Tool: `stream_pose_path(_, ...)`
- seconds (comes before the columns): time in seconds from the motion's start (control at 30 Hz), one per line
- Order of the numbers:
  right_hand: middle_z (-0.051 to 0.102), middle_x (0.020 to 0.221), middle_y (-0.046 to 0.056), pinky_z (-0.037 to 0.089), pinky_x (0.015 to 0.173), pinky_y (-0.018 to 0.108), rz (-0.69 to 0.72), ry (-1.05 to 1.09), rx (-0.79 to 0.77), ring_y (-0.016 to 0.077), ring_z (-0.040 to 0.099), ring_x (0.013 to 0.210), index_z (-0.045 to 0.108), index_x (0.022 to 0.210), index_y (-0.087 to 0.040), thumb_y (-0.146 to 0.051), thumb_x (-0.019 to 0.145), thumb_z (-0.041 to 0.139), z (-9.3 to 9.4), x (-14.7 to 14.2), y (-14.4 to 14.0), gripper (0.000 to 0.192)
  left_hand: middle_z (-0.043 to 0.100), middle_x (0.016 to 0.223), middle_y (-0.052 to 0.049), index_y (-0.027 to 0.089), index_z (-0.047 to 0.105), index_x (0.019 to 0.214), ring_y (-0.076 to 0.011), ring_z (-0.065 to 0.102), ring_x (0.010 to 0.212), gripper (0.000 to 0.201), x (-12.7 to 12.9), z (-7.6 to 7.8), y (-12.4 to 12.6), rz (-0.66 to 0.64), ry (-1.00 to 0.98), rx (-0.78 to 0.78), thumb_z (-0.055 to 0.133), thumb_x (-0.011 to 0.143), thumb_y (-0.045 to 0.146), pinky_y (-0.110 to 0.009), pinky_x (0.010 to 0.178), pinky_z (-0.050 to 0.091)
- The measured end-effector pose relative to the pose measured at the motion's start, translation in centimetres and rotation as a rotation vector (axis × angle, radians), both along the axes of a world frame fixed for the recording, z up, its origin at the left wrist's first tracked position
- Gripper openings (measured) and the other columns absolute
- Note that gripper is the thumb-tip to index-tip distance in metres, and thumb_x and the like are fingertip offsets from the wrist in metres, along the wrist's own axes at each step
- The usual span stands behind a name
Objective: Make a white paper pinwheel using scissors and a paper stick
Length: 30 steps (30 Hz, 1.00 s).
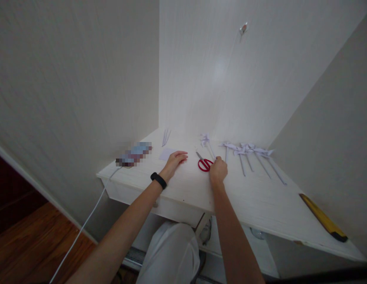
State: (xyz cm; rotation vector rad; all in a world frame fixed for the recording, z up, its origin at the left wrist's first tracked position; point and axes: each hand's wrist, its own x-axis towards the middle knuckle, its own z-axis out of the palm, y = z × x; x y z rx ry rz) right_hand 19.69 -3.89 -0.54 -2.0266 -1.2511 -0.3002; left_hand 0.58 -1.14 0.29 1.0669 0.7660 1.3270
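Two hands [198,165] rest on a white desk [260,197] between pale walls [67,79].

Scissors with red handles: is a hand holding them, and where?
The right hand rests beside the scissors, touching the red handles; a real grip cannot be told.

— What is the tabletop [260,201] made of?

— Painted wood, white and matt, with a faint grain showing through. The wall panel [218,79] behind it looks the same, finely ribbed, with a soft sheen where light falls.

— And the scissors [203,162]?

— Glossy red plastic handles, dull grey metal blades. The pinwheels [248,152] beside them are thin white paper, matt, on pale sticks.

— Anything on the left hand [176,161]?

— A black wristband [159,180], matt, rubbery looking. The small sheet [167,154] at its fingers is plain paper.

— The floor [32,244]?

— Reddish wood, polished smooth. The cable [82,227] is smooth white plastic; the ruler [322,217] looks yellow, slightly shiny.
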Motion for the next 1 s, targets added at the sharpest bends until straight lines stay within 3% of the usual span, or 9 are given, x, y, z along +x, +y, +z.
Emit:
stream_pose_path(0.13,0.063,0.085,0.019,0.041,0.064,0.035,-0.004,0.012,-0.042,0.0272,0.060,0.080,0.064,0.103,-0.011,-0.008,0.083,0.033,-0.2,0.2,0.3,0.037,0.065,0.071,-0.006,0.013,0.071,0.080,-0.0102,0.055,0.062,0.019,0.0,-0.2,0.3,-0.005,-0.003,0.005,0.072,0.062,0.016,-0.023,0.060,0.042)
stream_pose_path(0.3,0.059,0.093,0.020,0.041,0.069,0.037,-0.028,-0.029,0.100,0.0266,0.057,0.086,0.067,0.093,-0.012,-0.005,0.078,0.033,-1.0,0.8,0.5,0.038,0.065,0.070,-0.007,0.012,0.071,0.079,-0.0107,0.055,0.061,0.017,0.1,-0.1,0.2,-0.005,0.000,-0.014,0.072,0.061,0.014,-0.024,0.061,0.043)
stream_pose_path(0.5,0.059,0.101,0.023,0.038,0.077,0.044,-0.109,-0.004,-0.097,0.0326,0.054,0.099,0.067,0.094,-0.010,-0.005,0.081,0.033,-0.9,1.0,0.1,0.037,0.066,0.071,-0.007,0.011,0.070,0.078,-0.0113,0.057,0.064,0.016,0.1,-0.1,0.1,-0.017,0.018,-0.003,0.070,0.062,0.013,-0.025,0.064,0.044)
stream_pose_path(0.63,0.059,0.106,0.023,0.037,0.081,0.044,-0.160,0.000,-0.116,0.0338,0.054,0.101,0.061,0.104,-0.007,-0.013,0.082,0.043,-0.5,0.5,-0.1,0.029,0.066,0.073,-0.006,0.011,0.069,0.081,-0.0107,0.057,0.065,0.019,0.1,-0.2,0.2,-0.032,0.060,0.016,0.070,0.063,0.015,-0.024,0.066,0.044)
stream_pose_path(0.73,0.058,0.109,0.024,0.038,0.083,0.041,-0.229,0.014,-0.121,0.0330,0.055,0.101,0.055,0.110,-0.002,-0.015,0.079,0.048,-0.1,0.0,-0.3,0.035,0.066,0.073,-0.005,0.010,0.068,0.082,-0.0099,0.057,0.066,0.019,0.1,-0.2,0.3,-0.048,0.088,0.015,0.069,0.063,0.015,-0.023,0.066,0.043)
stream_pose_path(1.0,0.058,0.110,0.024,0.040,0.080,0.039,-0.174,0.087,-0.199,0.0323,0.059,0.099,0.051,0.114,-0.002,-0.013,0.081,0.041,0.4,0.3,-0.5,0.036,0.066,0.072,-0.004,0.010,0.067,0.083,-0.0092,0.057,0.065,0.019,0.1,0.0,0.0,-0.047,0.096,0.009,0.067,0.064,0.014,-0.023,0.067,0.043)
